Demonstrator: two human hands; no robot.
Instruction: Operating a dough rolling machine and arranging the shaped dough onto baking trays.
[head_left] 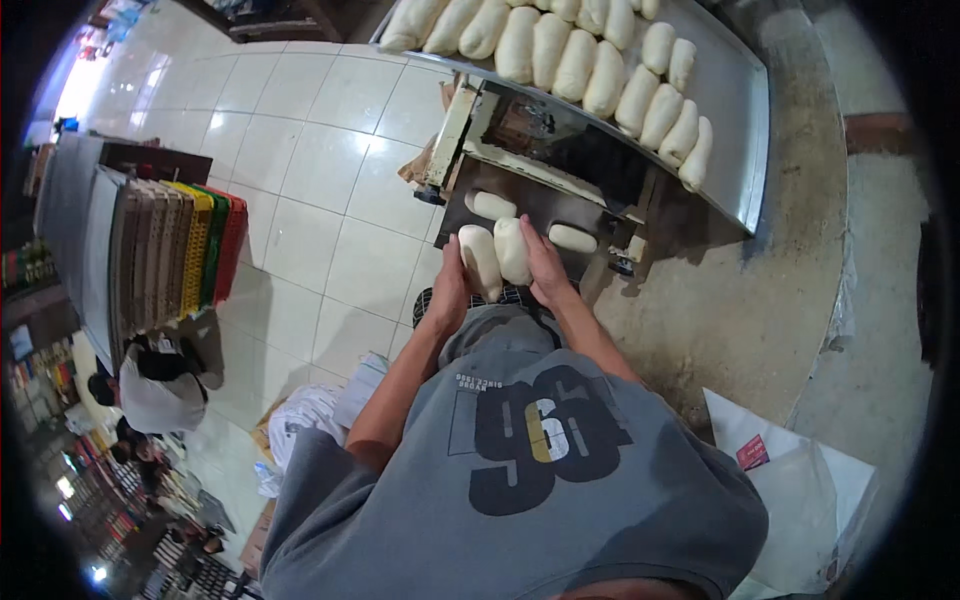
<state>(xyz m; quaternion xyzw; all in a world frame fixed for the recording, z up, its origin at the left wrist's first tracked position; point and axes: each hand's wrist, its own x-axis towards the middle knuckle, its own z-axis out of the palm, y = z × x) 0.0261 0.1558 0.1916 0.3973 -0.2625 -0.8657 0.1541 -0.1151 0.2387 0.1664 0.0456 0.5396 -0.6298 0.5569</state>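
Note:
My left hand (451,283) is closed around the side of a pale dough roll (480,262). Close beside it, a second dough roll (513,252) is held in my right hand (545,263). Both rolls stand lengthwise in front of my body, over the near edge of a dark metal plate (460,212). On that plate lie two shorter dough pieces, one dough piece (492,205) just beyond my hands and another dough piece (573,238) to the right. My palms hide the outer sides of the held rolls.
A cream-framed machine (540,170) stands ahead, with a large metal tray (735,130) of several dough rolls (550,50) above it. At left are stacked coloured crates (195,245) and a crouching person (160,385). White sacking (790,480) lies at lower right.

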